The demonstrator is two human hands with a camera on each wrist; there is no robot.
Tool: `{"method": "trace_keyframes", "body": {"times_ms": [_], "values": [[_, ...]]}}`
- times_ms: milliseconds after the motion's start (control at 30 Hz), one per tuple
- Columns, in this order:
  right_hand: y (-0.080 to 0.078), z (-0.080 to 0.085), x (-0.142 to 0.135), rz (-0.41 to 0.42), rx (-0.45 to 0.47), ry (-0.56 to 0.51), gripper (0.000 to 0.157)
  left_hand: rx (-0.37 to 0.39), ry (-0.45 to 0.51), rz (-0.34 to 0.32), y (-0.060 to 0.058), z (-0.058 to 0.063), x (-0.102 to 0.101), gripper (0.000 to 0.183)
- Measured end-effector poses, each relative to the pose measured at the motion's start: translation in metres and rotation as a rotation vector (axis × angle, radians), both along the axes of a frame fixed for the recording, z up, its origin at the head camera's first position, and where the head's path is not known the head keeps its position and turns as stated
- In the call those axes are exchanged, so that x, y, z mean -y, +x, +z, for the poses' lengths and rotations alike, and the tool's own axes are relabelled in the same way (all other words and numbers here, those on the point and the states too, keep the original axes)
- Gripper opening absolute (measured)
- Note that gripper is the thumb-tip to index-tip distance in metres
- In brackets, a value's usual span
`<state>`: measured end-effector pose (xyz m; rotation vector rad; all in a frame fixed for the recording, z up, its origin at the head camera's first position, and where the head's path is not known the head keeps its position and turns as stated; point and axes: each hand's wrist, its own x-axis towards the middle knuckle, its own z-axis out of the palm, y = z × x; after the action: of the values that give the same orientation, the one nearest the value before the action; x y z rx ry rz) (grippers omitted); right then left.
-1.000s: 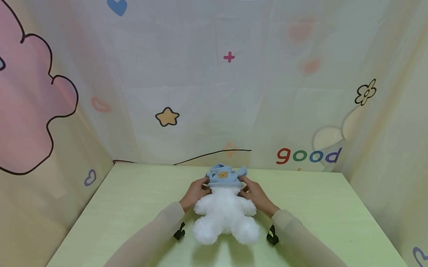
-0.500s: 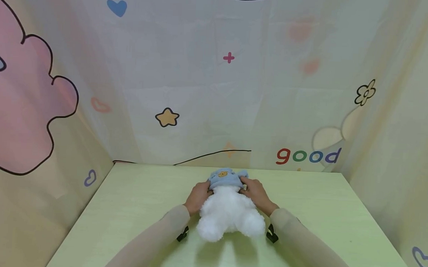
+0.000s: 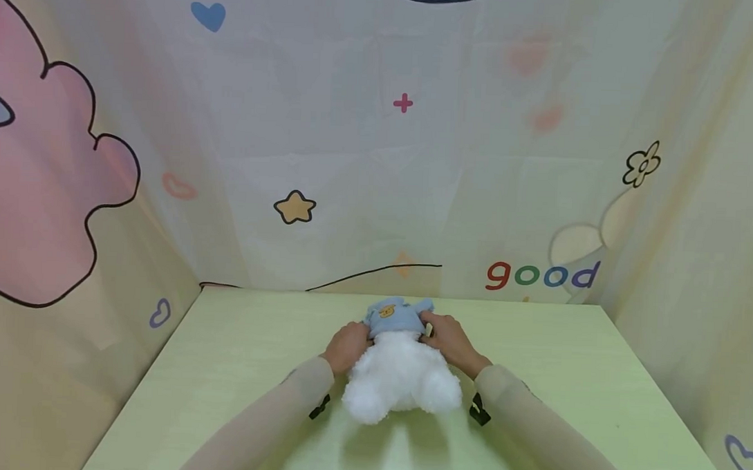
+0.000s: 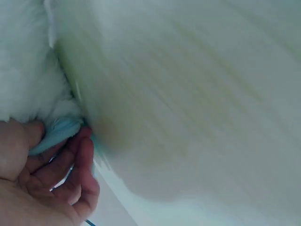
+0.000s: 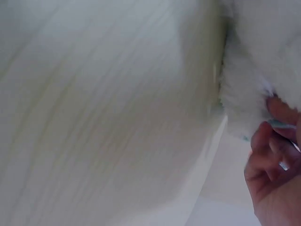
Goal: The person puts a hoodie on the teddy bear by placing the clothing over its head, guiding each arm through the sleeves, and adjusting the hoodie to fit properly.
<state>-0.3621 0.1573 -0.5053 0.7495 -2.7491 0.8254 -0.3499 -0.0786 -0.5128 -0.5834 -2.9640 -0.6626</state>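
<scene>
A fluffy white plush toy (image 3: 403, 374) lies on the table with its two legs toward me. Over its head end sits a small light-blue garment (image 3: 398, 319) with a yellow animal-face patch; the toy's face is hidden. My left hand (image 3: 346, 346) pinches the garment's left edge; in the left wrist view, the blue fabric (image 4: 59, 134) runs between thumb and fingers against the white fur. On the other side, my right hand (image 3: 452, 343) pinches the right edge. Just a sliver of blue cloth (image 5: 280, 124) shows between thumb and fingers in the right wrist view.
The pale green table (image 3: 558, 380) ends at a printed cloth backdrop (image 3: 355, 123), with cloth sides left and right. Black wrist straps (image 3: 480, 409) hang below both sleeves.
The garment has come slightly down toward me, and the toy's arms no longer show clearly. The toy swung right, then a little back left. My left hand moved slightly inward; both hands keep their grip.
</scene>
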Motion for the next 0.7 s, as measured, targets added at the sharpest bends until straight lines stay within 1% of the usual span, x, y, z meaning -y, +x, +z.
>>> {"method": "trace_keyframes", "body": {"times_ms": [67, 133, 200, 267, 367, 467, 567, 633, 700], "values": [[0.0002, 0.0017, -0.0003, 0.004, 0.032, -0.008, 0.015, 0.048, 0.042, 0.013, -0.0018, 0.0010, 0.0006, 0.023], [-0.0003, 0.0021, -0.0009, 0.008, 0.066, -0.011, 0.022, 0.071, 0.089, 0.036, -0.0033, 0.0006, 0.0013, 0.020], [-0.0010, 0.0017, -0.0019, 0.008, 0.098, -0.013, 0.032, 0.079, 0.154, 0.055, -0.0041, -0.0007, 0.0018, 0.017], [-0.0021, 0.0003, -0.0028, 0.006, 0.111, -0.003, 0.040, 0.083, 0.226, 0.072, -0.0038, -0.0021, 0.0022, 0.016], [-0.0029, -0.0016, -0.0032, -0.008, 0.096, 0.013, 0.044, 0.078, 0.305, 0.058, -0.0039, -0.0037, 0.0021, 0.014], [-0.0037, -0.0032, -0.0020, -0.026, 0.060, 0.045, 0.041, 0.105, 0.303, 0.011, -0.0039, -0.0038, 0.0026, 0.014], [-0.0045, -0.0051, -0.0006, -0.047, 0.035, 0.073, 0.037, 0.120, 0.268, -0.050, -0.0051, -0.0025, 0.0028, 0.027], [-0.0053, -0.0066, -0.0002, -0.065, 0.015, 0.103, 0.036, 0.125, 0.242, -0.078, -0.0059, -0.0012, 0.0026, 0.035], [-0.0054, -0.0067, 0.0003, -0.072, 0.000, 0.121, 0.033, 0.101, 0.222, -0.092, -0.0074, -0.0006, 0.0020, 0.042]]}}
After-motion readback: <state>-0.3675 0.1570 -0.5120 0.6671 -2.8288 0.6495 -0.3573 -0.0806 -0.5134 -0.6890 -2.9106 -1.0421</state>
